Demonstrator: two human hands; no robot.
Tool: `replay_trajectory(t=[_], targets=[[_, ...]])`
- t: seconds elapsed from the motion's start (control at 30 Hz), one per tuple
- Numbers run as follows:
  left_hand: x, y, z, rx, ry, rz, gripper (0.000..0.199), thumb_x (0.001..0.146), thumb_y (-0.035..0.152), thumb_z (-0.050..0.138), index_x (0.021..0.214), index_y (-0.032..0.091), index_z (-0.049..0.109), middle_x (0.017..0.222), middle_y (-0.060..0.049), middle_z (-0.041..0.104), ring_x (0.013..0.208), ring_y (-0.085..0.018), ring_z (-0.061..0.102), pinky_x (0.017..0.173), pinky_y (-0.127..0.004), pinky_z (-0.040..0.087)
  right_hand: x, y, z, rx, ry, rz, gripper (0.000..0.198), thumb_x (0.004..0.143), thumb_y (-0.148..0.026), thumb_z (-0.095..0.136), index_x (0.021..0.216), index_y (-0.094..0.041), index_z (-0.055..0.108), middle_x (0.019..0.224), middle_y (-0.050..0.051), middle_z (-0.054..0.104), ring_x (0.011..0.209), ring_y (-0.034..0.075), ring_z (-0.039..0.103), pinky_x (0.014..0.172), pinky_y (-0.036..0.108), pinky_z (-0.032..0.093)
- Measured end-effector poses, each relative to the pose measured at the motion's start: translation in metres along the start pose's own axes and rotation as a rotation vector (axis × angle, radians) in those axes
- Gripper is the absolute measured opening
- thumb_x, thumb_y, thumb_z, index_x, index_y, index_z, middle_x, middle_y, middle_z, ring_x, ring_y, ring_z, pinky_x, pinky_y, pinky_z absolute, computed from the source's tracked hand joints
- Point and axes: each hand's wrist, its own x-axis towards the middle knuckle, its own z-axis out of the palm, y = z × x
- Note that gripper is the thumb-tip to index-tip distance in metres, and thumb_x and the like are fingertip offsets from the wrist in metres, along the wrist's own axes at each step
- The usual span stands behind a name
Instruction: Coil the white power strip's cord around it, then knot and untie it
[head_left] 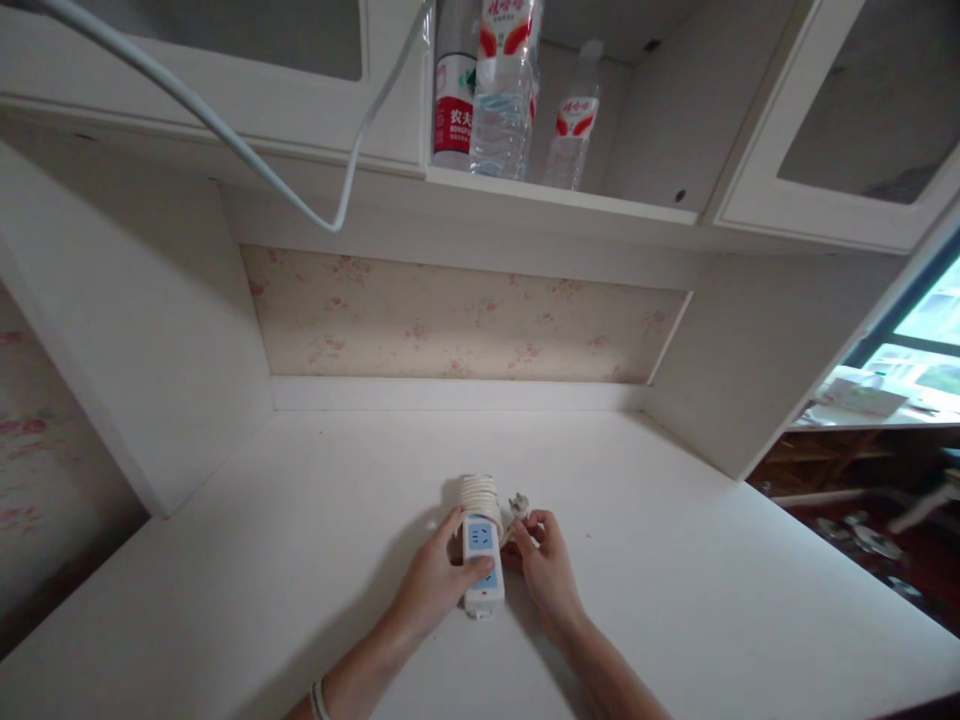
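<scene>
A white power strip (pixel 484 597) with blue socket faces is at the middle of the white desk, its long side running away from me. My left hand (pixel 442 570) grips it from the left, the thumb lying across the lower socket. Around its far end the cream cord (pixel 478 492) is wound in several close turns. Just right of the strip, my right hand (pixel 541 560) pinches the cord's end by the plug (pixel 519 505), whose metal prongs point up and away. The fingers under the strip are partly hidden.
Above the white desk (pixel 337 470) hangs a cabinet shelf (pixel 615 205) holding plastic bottles (pixel 501 115). A white cable (pixel 247 150) droops in front at the upper left. Side panels (pixel 780 340) bound the desk, and a window (pixel 930 320) is at far right.
</scene>
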Motion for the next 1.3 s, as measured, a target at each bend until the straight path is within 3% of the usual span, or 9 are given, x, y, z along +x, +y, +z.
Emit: replay_trajectory(t=[0.17, 0.23, 0.33, 0.4, 0.5, 0.63, 0.8, 1.07, 1.3], targets=[[-0.010, 0.023, 0.004, -0.260, 0.046, -0.137, 0.098, 0.057, 0.017, 0.077, 0.139, 0.022, 0.023, 0.118, -0.010, 0.059, 0.091, -0.022, 0.062, 0.077, -0.032, 0.050, 0.000, -0.002, 0.007, 0.179, 0.054, 0.082, 0.033, 0.073, -0.042, 0.067, 0.087, -0.027, 0.041, 0.077, -0.005, 0.059, 0.066, 0.015, 0.062, 0.067, 0.033, 0.054], [-0.015, 0.033, 0.000, -0.307, 0.010, -0.150, 0.089, 0.057, 0.015, 0.076, 0.134, 0.020, 0.032, 0.108, -0.008, 0.063, 0.090, -0.021, 0.062, 0.077, -0.033, 0.050, -0.002, -0.007, 0.014, 0.215, 0.071, 0.089, 0.037, 0.072, -0.041, 0.068, 0.096, -0.028, 0.043, 0.080, -0.005, 0.059, 0.068, 0.015, 0.062, 0.071, 0.035, 0.054], [-0.019, 0.038, -0.008, -0.378, -0.105, -0.151, 0.057, 0.058, 0.012, 0.072, 0.111, 0.016, 0.050, 0.094, -0.005, 0.065, 0.086, -0.021, 0.062, 0.077, -0.033, 0.049, -0.007, -0.017, 0.025, 0.235, 0.005, 0.088, 0.037, 0.074, -0.041, 0.067, 0.102, -0.026, 0.047, 0.083, -0.002, 0.060, 0.072, 0.015, 0.062, 0.074, 0.034, 0.053], [-0.020, 0.037, -0.013, -0.417, -0.116, -0.203, 0.049, 0.059, 0.012, 0.070, 0.104, 0.017, 0.051, 0.090, -0.004, 0.065, 0.083, -0.020, 0.062, 0.076, -0.035, 0.049, -0.011, -0.022, 0.033, 0.229, -0.101, 0.095, 0.029, 0.078, -0.042, 0.063, 0.094, -0.022, 0.052, 0.082, 0.000, 0.061, 0.073, 0.015, 0.062, 0.075, 0.032, 0.052], [-0.021, 0.034, -0.016, -0.477, -0.095, -0.241, 0.052, 0.062, 0.014, 0.069, 0.108, 0.022, 0.046, 0.095, -0.002, 0.064, 0.085, -0.021, 0.063, 0.077, -0.039, 0.049, -0.013, -0.023, 0.040, 0.220, -0.171, 0.081, 0.026, 0.080, -0.044, 0.059, 0.087, -0.020, 0.054, 0.081, 0.001, 0.062, 0.074, 0.015, 0.062, 0.077, 0.032, 0.051], [-0.027, 0.037, -0.016, -0.503, -0.152, -0.176, 0.054, 0.063, 0.017, 0.071, 0.109, 0.024, 0.044, 0.104, -0.004, 0.062, 0.092, -0.023, 0.061, 0.078, -0.041, 0.048, -0.010, -0.014, 0.041, 0.190, -0.086, 0.020, 0.025, 0.081, -0.044, 0.058, 0.090, -0.021, 0.055, 0.086, 0.002, 0.062, 0.081, 0.016, 0.062, 0.079, 0.033, 0.051], [-0.035, 0.041, -0.012, -0.493, -0.183, -0.121, 0.058, 0.061, 0.015, 0.073, 0.110, 0.026, 0.044, 0.098, -0.002, 0.061, 0.090, -0.021, 0.058, 0.076, -0.037, 0.047, 0.001, -0.005, 0.030, 0.186, 0.039, -0.028, 0.030, 0.079, -0.047, 0.059, 0.092, -0.021, 0.055, 0.098, 0.004, 0.063, 0.081, 0.016, 0.062, 0.080, 0.034, 0.052], [-0.040, 0.037, -0.002, -0.459, -0.188, -0.044, 0.061, 0.063, 0.016, 0.073, 0.114, 0.026, 0.043, 0.090, 0.000, 0.058, 0.084, -0.016, 0.056, 0.074, -0.032, 0.047, 0.019, -0.007, 0.014, 0.243, 0.117, 0.020, 0.028, 0.072, -0.043, 0.068, 0.082, -0.019, 0.058, 0.087, 0.001, 0.062, 0.073, 0.013, 0.060, 0.073, 0.028, 0.054], [-0.031, 0.028, -0.003, -0.402, -0.110, -0.160, 0.056, 0.064, 0.026, 0.073, 0.112, 0.025, 0.045, 0.093, -0.002, 0.060, 0.085, -0.020, 0.060, 0.072, -0.037, 0.049, 0.017, -0.012, 0.012, 0.132, 0.138, -0.056, 0.032, 0.074, -0.046, 0.066, 0.087, -0.018, 0.057, 0.089, 0.003, 0.062, 0.075, 0.014, 0.060, 0.072, 0.030, 0.055]])
